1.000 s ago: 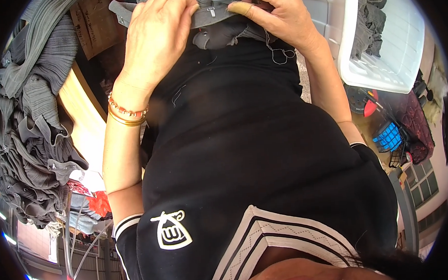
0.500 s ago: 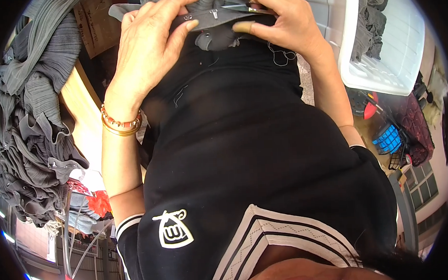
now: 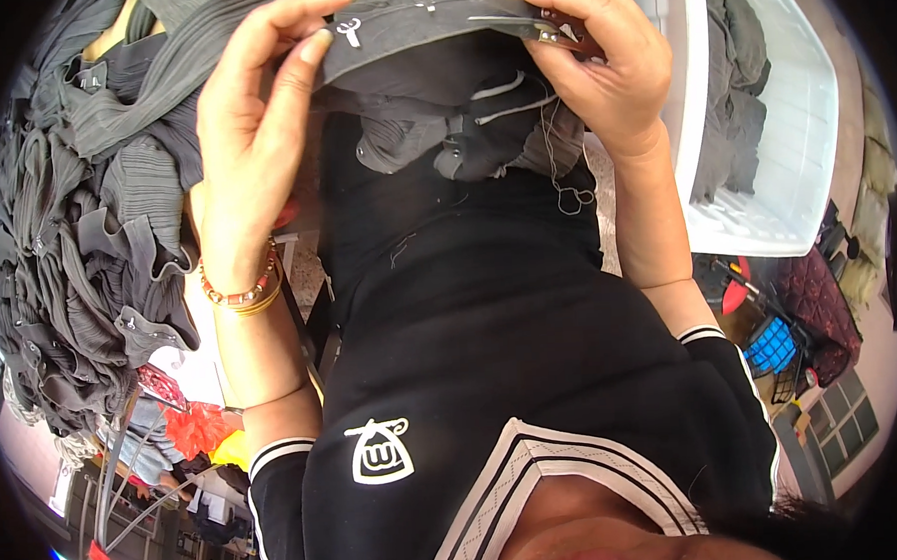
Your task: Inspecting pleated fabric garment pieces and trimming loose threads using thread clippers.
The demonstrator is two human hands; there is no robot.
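A dark grey garment (image 3: 427,26) is stretched between my hands at the top of the view, above my black shirt. My left hand (image 3: 261,118), with beaded and gold bracelets on its wrist, pinches the left end of the garment's band between thumb and fingers. My right hand (image 3: 599,63) grips the right end, and a small metal tool (image 3: 558,37) is tucked under its fingers. The rest of the garment bunches below the band, and loose threads (image 3: 564,180) hang from it.
A big heap of grey pleated garments (image 3: 76,226) lies at the left. A white plastic bin (image 3: 795,195) holding more grey pieces (image 3: 735,77) stands at the right. Red items (image 3: 190,426) sit lower left and a blue crate (image 3: 777,346) lower right.
Both hands have shifted on the garment. The left hand went from lying over the fabric to pinching its band, which is now pulled out flat between the hands.
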